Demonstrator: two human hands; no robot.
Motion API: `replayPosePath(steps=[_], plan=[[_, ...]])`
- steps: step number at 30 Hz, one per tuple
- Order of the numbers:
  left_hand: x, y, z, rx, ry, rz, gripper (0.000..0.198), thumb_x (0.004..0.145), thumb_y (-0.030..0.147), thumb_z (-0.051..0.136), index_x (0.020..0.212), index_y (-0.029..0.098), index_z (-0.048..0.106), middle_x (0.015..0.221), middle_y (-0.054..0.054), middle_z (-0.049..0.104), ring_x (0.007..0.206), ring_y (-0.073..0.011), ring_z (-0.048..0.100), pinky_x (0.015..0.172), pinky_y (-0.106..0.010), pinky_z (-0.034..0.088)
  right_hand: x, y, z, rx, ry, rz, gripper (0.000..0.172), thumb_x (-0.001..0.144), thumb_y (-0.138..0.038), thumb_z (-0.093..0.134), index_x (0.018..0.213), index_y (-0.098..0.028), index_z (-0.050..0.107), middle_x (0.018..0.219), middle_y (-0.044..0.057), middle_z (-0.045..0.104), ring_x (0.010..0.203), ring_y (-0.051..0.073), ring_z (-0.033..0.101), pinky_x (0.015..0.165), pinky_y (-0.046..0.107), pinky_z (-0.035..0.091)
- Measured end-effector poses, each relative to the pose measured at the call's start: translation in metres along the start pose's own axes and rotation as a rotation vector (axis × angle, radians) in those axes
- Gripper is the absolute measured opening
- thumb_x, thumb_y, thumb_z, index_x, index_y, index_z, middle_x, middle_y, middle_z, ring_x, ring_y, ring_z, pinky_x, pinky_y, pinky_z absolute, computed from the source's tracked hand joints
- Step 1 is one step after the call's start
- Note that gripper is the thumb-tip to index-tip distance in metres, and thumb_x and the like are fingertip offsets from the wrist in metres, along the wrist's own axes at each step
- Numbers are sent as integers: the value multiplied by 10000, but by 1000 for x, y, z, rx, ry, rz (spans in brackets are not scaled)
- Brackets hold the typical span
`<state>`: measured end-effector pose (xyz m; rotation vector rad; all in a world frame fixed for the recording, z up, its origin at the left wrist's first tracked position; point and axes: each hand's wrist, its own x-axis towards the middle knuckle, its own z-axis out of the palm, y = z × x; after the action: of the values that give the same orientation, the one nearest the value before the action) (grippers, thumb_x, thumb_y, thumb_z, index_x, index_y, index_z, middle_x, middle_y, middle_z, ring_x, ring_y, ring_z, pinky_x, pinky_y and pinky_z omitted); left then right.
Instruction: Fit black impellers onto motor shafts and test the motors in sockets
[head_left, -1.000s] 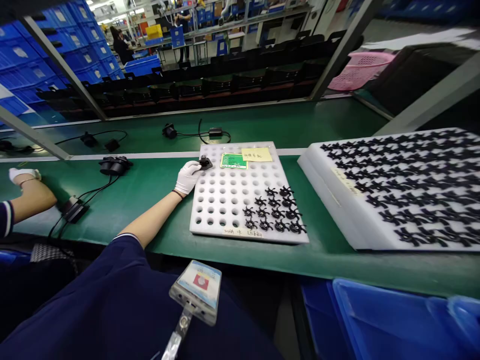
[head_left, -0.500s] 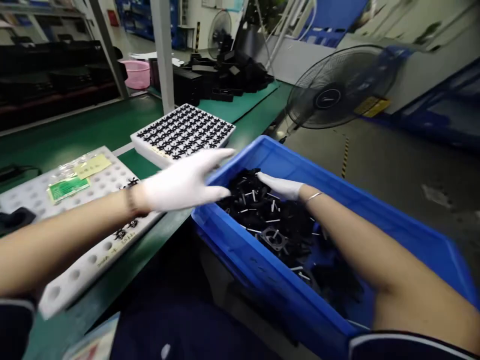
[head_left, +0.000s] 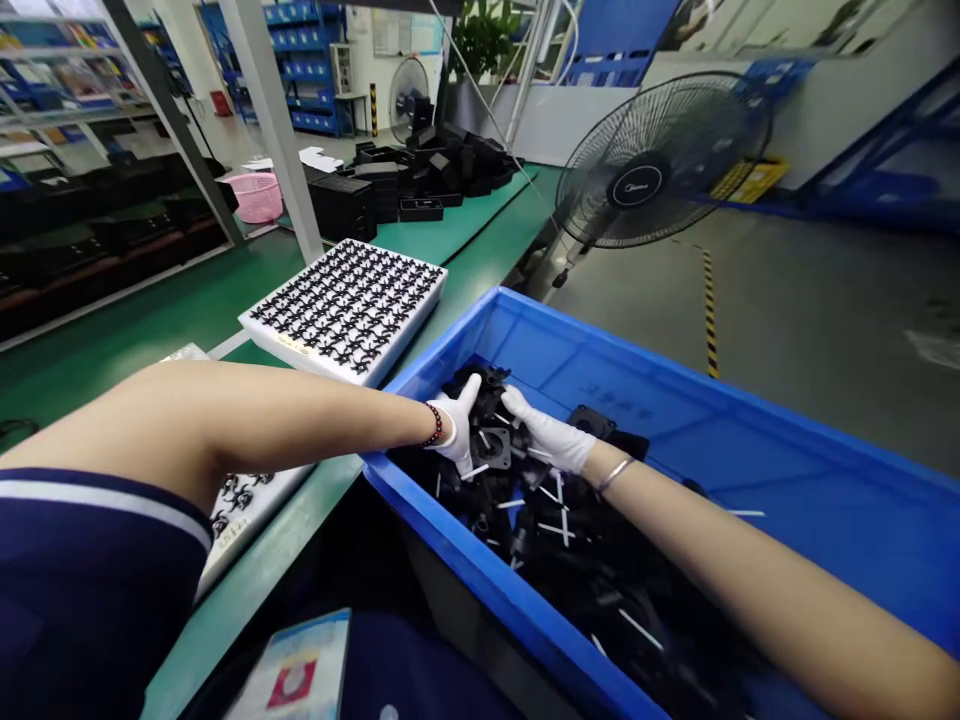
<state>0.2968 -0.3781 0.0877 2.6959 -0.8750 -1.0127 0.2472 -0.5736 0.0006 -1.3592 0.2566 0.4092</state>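
Observation:
Both my hands wear white gloves and reach into a large blue plastic bin (head_left: pixel 442 545) among a heap of black plastic parts (head_left: pixel 577 580) with white pins. My left hand (head_left: pixel 456 428) is at the bin's near left end, its thumb raised and apart from the fingers, which lie against the parts. Opposite it, my right hand (head_left: pixel 553 432) rests on the heap, loosely cupped, its lower fingers partly hidden. A black square-flanged part (head_left: pixel 493 449) with a white pin lies between the hands. Whether either hand grips any single part does not show.
On the green bench (head_left: pixel 480 262) stands a white foam tray (head_left: pixel 401 335) with rows of black star-shaped parts. A second foam tray (head_left: pixel 244 540) is partly hidden under my left arm. A standing fan (head_left: pixel 637 185) is beyond the bin. Black boxes (head_left: pixel 442 170) are piled farther back.
My left hand has moved from above the bench edge down into the bin, onto the black parts. My right hand stays in the bin, nearer the left one. The view has shifted.

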Motion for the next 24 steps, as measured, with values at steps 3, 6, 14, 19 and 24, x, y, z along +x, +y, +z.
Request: replayPosePath(steps=[3, 6, 14, 19, 24], plan=[[-4, 1, -1, -13, -27, -36, 1631, 630, 314, 996, 1713, 310, -224, 1764, -299, 218, 1561, -392, 471, 1204, -484, 518, -5, -2, 13, 22, 47, -114, 758, 835, -605, 845, 1485, -389, 520, 1552, 26, 629, 1460, 286, 583, 1223, 501, 524], [-9, 1, -1, -83, -2, -25, 1569, 660, 317, 969, 1724, 335, -183, 1766, -278, 237, 1548, -367, 500, 1162, -420, 554, -8, -8, 21, 98, 100, -174, 720, 785, -531, 891, 1398, -362, 555, 1480, 34, 672, 1404, 296, 625, 1180, 488, 564], [-21, 6, -11, -177, 88, 37, 1460, 684, 287, 933, 1741, 365, -72, 1718, -243, 297, 1426, -351, 627, 1100, -351, 592, -18, -37, 28, 72, 170, -266, 656, 731, -466, 892, 1290, -353, 568, 1293, 18, 735, 1277, 294, 691, 1093, 495, 616], [-44, 17, -23, -231, 212, 239, 1393, 723, 303, 875, 1741, 386, -72, 1676, -211, 322, 1272, -351, 720, 1052, -371, 624, -60, -84, 35, -129, 271, -367, 574, 781, -445, 811, 1298, -383, 569, 1435, 13, 677, 1433, 330, 589, 1194, 531, 549], [-75, 24, -53, -212, 372, 449, 1309, 785, 202, 821, 1757, 328, -47, 1639, -217, 400, 1220, -315, 739, 1082, -367, 610, -96, -137, 67, -315, 422, -482, 499, 783, -472, 723, 1275, -424, 652, 1542, 23, 629, 1505, 402, 517, 1151, 592, 557]])
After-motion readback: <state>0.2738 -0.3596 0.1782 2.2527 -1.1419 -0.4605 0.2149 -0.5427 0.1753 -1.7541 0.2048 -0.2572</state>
